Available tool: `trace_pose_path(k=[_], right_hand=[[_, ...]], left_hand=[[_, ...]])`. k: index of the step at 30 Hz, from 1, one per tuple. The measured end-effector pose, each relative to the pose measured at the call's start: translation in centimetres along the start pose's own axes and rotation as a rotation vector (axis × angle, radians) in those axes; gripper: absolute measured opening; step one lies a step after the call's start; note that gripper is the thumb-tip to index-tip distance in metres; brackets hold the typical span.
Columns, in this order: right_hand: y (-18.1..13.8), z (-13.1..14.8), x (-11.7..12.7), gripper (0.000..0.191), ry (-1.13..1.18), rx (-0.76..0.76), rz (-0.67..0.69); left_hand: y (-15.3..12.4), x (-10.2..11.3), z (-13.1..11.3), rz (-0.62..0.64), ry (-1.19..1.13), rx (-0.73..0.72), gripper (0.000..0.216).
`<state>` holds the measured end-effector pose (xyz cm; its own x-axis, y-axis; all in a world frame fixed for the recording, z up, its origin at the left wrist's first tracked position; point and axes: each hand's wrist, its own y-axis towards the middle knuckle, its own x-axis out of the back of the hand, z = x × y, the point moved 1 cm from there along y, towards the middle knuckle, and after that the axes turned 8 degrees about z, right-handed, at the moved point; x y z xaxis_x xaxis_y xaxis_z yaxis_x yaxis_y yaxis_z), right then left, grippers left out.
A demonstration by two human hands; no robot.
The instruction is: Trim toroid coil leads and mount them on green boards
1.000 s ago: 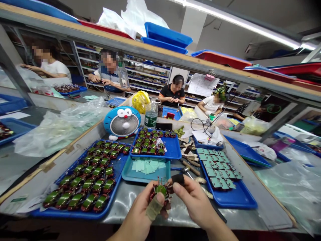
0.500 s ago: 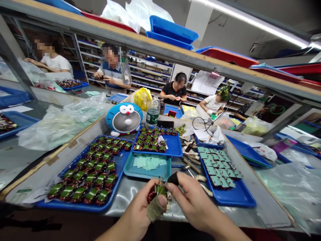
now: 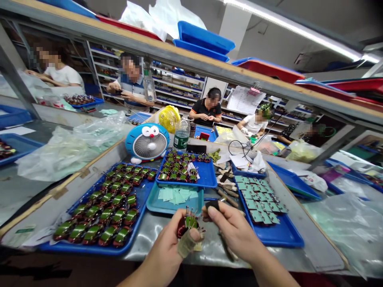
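Observation:
My left hand [image 3: 170, 247] is closed around a wound toroidal coil [image 3: 190, 221] with dark red wire, a green middle and thin leads sticking up. Cloth-like tape wraps the left thumb. Just to the right of the coil, my right hand [image 3: 231, 225] is pinched, a black cover on one finger. Whatever lies between its fingertips, if anything, is too small to make out. A teal tray [image 3: 151, 203] of pale green cards [image 3: 176, 193] lies beyond my hands. More coils [image 3: 107, 215] fill a large blue tray [image 3: 139, 217] at left.
Green-topped coils [image 3: 260, 199] stand in the right blue tray [image 3: 284, 233]. Behind are a smaller blue tray [image 3: 206, 175], a blue cartoon fan [image 3: 148, 141] and a water bottle [image 3: 181, 137]. Hand tools [image 3: 227, 197] lie mid-bench. A shelf [image 3: 167, 50] crosses overhead; several co-workers sit opposite.
My right hand has drawn away to the right from the coil's leads, leaving a small gap. The left hand still holds the coil, now slightly turned. The whole view has shifted a little.

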<state>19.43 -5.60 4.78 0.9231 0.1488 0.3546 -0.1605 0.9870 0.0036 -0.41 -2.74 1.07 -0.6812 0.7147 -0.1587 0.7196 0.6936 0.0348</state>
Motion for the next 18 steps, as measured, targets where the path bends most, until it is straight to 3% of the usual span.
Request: trace_pose_path(k=[9, 18], right_hand=[[-1.7, -5.1, -2.9, 0.038, 0.344, -0.066, 0.015], [-1.4, -5.9, -3.5, 0.039, 0.443, -0.063, 0.001]], left_hand=[[1.2, 0.8, 1.7, -0.235, -0.152, 0.060, 0.054], [0.6, 0.5, 1.4, -0.231, -0.234, 0.089, 0.061]])
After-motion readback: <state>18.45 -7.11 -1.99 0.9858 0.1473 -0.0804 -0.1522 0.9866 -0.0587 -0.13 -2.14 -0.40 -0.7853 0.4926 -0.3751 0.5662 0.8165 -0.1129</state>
